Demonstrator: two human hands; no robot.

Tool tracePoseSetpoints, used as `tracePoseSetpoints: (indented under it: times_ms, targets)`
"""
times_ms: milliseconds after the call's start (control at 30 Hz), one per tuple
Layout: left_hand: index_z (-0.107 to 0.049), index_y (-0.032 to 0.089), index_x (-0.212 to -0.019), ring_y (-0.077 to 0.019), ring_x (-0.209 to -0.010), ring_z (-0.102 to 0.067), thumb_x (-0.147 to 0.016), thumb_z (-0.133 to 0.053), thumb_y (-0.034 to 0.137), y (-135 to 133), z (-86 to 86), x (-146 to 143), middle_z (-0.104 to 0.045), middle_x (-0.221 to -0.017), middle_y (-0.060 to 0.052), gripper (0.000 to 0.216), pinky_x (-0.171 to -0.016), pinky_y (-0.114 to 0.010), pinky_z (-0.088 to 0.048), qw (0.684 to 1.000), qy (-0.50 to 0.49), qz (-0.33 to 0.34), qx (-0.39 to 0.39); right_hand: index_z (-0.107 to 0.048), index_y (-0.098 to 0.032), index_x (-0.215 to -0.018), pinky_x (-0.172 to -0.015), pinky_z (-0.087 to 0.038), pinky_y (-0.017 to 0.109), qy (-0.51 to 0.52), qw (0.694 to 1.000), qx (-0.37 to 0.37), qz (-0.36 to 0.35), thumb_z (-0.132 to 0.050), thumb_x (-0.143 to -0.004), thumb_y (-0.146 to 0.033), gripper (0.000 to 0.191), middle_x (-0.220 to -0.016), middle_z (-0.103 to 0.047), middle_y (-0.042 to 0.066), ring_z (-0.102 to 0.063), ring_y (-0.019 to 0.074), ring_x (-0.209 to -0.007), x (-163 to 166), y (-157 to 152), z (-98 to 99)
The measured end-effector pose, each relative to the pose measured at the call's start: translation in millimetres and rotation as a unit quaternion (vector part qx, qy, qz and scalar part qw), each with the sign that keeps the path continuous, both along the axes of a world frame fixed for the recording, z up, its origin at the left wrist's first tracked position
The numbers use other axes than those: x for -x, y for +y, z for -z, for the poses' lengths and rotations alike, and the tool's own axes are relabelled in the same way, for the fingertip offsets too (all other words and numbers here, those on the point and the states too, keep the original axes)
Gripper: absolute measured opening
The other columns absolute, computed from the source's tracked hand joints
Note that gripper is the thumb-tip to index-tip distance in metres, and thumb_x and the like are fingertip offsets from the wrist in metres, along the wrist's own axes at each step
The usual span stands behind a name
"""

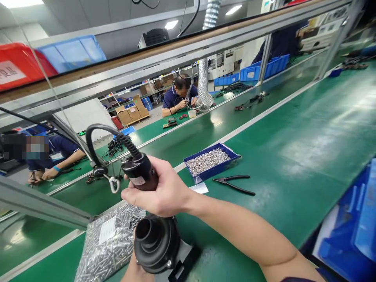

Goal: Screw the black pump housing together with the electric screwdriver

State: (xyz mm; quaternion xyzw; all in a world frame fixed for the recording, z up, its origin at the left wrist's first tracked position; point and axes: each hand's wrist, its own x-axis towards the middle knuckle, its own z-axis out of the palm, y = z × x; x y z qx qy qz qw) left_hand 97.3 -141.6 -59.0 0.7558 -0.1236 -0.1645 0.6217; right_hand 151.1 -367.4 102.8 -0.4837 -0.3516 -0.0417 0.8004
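Observation:
My right hand [160,190] is wrapped round the black body of an electric screwdriver [138,168], held upright over a black round plastic part [155,243] with a tube-like port. A coiled black cable rises from the tool's top. My left hand [135,270] is low in the frame, mostly hidden behind the black part that it seems to steady; its fingers do not show.
A clear bag of metal screws [108,243] lies left of the part. A blue tray of screws [210,161] and black pliers [233,183] rest on the green bench. Blue bins [352,231] stand at the right. Two other people work at the far benches.

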Motion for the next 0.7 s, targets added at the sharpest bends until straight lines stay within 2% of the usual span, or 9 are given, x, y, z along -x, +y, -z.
tracePoseSetpoints:
  times_ms: [200,267,367,500,633,700]
  targets:
    - [-0.061,0.019,-0.141,-0.0357,-0.130,-0.060,-0.104,-0.073,0.044,2.4,-4.5,7.5,-0.058,-0.145,-0.013,0.045,-0.109,-0.057,-0.057,0.999,0.010,0.040,-0.005,-0.053,-0.024,-0.086,-0.054,-0.040,0.026,-0.038,0.997,0.062,0.009,-0.087,-0.084,-0.027,0.034,-0.076,-0.051,-0.004,-0.044,0.0148,-0.065,1.9,-2.7,-2.3]
    - [-0.056,0.020,-0.148,-0.0369,-0.133,-0.059,-0.104,-0.072,0.048,7.2,-4.3,12.1,-0.057,-0.148,-0.015,0.054,-0.112,-0.060,-0.055,0.998,0.016,0.052,-0.012,-0.054,-0.024,-0.087,-0.053,-0.041,0.026,-0.046,0.994,0.097,0.017,-0.087,-0.083,-0.027,0.033,-0.075,-0.053,-0.004,-0.045,0.0154,-0.064,1.0,-2.6,-2.8]
    - [-0.048,0.025,-0.158,-0.0421,-0.141,-0.053,-0.095,-0.080,0.059,17.1,-1.8,17.9,-0.061,-0.145,-0.017,0.078,-0.121,-0.063,-0.048,0.997,0.028,0.064,-0.024,-0.054,-0.024,-0.087,-0.051,-0.040,0.025,-0.047,0.991,0.122,0.031,-0.088,-0.079,-0.026,0.035,-0.072,-0.052,-0.005,-0.045,0.0149,-0.062,-0.9,0.1,-2.6]
    - [-0.041,0.031,-0.162,-0.0453,-0.152,-0.039,-0.084,-0.087,0.065,27.7,9.4,20.5,-0.066,-0.140,-0.015,0.096,-0.131,-0.064,-0.034,0.997,0.031,0.065,-0.012,-0.051,-0.024,-0.084,-0.049,-0.038,0.025,-0.037,0.992,0.113,0.050,-0.082,-0.080,-0.024,0.032,-0.069,-0.048,-0.006,-0.042,0.0138,-0.059,-0.4,5.8,-1.1]
    - [-0.034,0.030,-0.163,-0.0479,-0.159,-0.023,-0.075,-0.092,0.070,25.3,28.1,15.7,-0.056,-0.151,-0.019,0.113,-0.135,-0.066,-0.013,0.999,0.023,0.033,0.001,-0.050,-0.023,-0.085,-0.051,-0.038,0.026,-0.028,0.991,0.110,0.069,-0.077,-0.083,-0.022,0.027,-0.070,-0.048,-0.006,-0.040,0.0138,-0.060,-0.4,7.6,1.0]
    - [-0.031,0.031,-0.162,-0.0499,-0.160,-0.014,-0.067,-0.094,0.074,18.0,36.7,10.7,-0.049,-0.157,-0.019,0.122,-0.135,-0.065,-0.011,0.999,0.022,0.031,0.022,-0.050,-0.023,-0.087,-0.052,-0.038,0.027,-0.028,0.990,0.118,0.067,-0.078,-0.084,-0.023,0.027,-0.071,-0.049,-0.006,-0.040,0.0140,-0.061,-1.5,7.2,1.7]
